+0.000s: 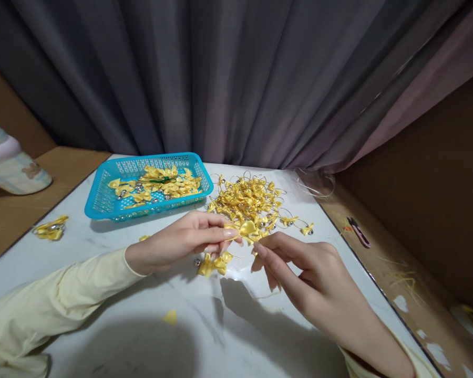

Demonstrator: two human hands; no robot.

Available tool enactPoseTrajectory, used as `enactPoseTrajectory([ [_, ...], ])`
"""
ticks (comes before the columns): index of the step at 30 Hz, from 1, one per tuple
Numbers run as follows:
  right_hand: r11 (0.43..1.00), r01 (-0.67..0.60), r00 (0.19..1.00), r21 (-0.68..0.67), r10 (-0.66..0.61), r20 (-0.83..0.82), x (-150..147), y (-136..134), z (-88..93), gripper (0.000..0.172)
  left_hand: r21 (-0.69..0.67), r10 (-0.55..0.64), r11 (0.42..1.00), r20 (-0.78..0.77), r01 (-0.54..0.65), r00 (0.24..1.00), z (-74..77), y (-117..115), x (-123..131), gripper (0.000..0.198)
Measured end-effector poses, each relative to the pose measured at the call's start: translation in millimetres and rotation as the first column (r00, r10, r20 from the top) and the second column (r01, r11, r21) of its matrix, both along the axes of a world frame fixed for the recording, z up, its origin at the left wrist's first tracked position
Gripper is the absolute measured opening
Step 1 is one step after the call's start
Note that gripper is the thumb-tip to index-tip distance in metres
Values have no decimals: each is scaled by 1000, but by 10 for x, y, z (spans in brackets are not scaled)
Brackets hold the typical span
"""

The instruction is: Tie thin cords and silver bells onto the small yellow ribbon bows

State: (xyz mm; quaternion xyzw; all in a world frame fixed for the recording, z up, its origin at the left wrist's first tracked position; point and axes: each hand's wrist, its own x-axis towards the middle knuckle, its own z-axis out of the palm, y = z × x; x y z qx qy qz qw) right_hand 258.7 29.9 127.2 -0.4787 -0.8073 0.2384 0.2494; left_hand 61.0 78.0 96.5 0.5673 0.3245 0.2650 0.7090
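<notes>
Between the thumb and fingers of my left hand is a yellow ribbon bow, held above the white tabletop. My right hand is closed in a pinch just right of the bow; what lies between its fingertips is too thin or hidden to make out. Under the hands lie more yellow bows with a small silver bell. Just behind is a heap of yellow bows with silver bells and thin cord loops.
A blue plastic basket with bows and bells stands at the back left. A small bundle of bows lies at far left, near a tumbler. Pink-handled thread snips rest on the right. A yellow scrap lies in front.
</notes>
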Motion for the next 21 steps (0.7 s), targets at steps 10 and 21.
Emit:
enactPoseTrajectory([
  [10, 1000, 3, 1000, -21, -3, 3, -16, -20, 8, 25, -9, 9, 1000, -13, -9, 1000, 8, -8, -1, 27],
  [21, 997, -25, 999, 75, 23, 24, -60, -46, -52, 23, -365, 82, 931, 208, -1, 975, -45, -7, 15, 14],
])
